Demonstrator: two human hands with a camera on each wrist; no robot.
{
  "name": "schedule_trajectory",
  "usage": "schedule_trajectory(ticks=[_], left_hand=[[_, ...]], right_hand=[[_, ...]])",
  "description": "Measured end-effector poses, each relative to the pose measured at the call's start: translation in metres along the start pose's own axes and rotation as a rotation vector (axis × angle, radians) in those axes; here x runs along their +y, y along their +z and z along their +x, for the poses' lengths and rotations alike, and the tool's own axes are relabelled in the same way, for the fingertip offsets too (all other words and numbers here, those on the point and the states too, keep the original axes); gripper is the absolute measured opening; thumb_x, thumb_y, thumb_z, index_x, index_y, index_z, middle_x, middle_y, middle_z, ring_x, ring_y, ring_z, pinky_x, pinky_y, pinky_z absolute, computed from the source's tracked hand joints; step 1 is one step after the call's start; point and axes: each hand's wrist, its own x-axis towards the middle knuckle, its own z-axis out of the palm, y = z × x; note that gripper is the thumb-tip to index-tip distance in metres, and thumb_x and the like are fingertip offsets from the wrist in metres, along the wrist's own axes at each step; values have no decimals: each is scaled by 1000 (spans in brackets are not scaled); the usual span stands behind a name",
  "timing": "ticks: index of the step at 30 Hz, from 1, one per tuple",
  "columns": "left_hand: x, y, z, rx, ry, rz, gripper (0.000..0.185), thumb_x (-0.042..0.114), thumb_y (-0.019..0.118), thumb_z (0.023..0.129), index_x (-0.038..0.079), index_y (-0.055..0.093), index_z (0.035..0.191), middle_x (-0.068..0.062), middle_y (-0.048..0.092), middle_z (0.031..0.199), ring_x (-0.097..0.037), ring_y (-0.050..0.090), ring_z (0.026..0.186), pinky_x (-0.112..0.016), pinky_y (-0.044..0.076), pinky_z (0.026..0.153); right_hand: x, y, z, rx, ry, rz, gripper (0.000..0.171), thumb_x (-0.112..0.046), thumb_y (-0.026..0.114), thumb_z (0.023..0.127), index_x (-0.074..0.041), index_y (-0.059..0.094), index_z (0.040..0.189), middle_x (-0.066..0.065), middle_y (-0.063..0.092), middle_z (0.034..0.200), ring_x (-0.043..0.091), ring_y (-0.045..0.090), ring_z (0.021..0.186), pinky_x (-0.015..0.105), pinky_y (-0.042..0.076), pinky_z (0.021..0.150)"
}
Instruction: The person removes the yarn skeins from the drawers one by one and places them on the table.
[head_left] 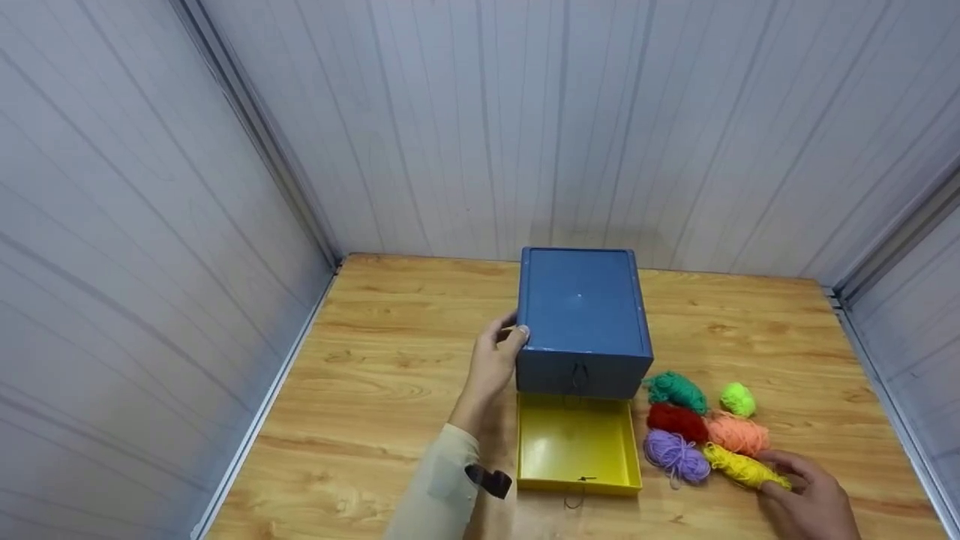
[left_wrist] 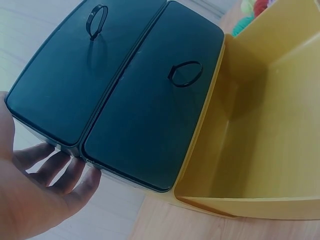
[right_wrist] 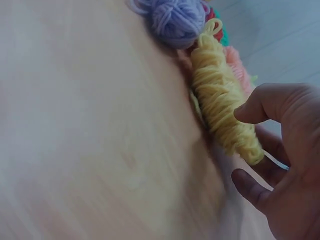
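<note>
A blue drawer box point(head_left: 585, 307) stands on the wooden table, its yellow bottom drawer point(head_left: 574, 442) pulled out toward me with a bare floor inside. My left hand point(head_left: 495, 356) rests against the box's left side, thumb at the top edge; in the left wrist view its fingertips point(left_wrist: 75, 172) touch the side beside two dark drawer fronts with loop pulls. At the right, my right hand point(head_left: 814, 499) is at the near end of a yellow yarn skein point(head_left: 742, 466). In the right wrist view, the thumb overlaps that skein point(right_wrist: 220, 95) and the fingers are spread around its end.
Beside the drawer lie purple point(head_left: 676, 455), red point(head_left: 677, 422), green point(head_left: 677, 391) and peach yarn point(head_left: 739, 433), plus a small lime ball point(head_left: 738, 400). Pale panel walls point(head_left: 480, 135) enclose the table point(head_left: 360, 390) at the back and both sides.
</note>
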Motion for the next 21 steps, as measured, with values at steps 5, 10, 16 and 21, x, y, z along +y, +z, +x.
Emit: schedule_trajectory(ticks=[5,10,16,21], left_hand=[[0,0,0,-6,5,-8,50,28,60,101,6,57,145,-15,60,135,-27,56,122,-42,50,102],[-1,0,0,-15,8,-22,50,28,61,101,7,56,146,-15,60,135,-28,56,122,-42,51,102],[0,1,1,-12,-3,-13,52,30,61,100,6,55,146,-14,60,136,-27,57,123,-41,51,102],[3,1,-1,-10,-12,3,52,32,60,100,8,56,147,-13,59,137,-28,56,123,-42,52,101]], right_hand=[[-15,-5,-2,68,-64,-28,45,-23,80,90,-6,68,129,23,63,133,13,64,111,29,55,73],[-35,-5,-3,141,-122,-24,41,-28,82,89,-10,72,124,18,64,129,-28,36,95,19,51,69],[-59,2,-6,159,-177,-9,34,-24,83,89,-13,75,120,13,67,124,-21,46,94,21,53,69],[-78,13,-10,140,-226,1,32,-18,84,87,-15,76,117,7,70,114,-8,58,90,22,54,67]])
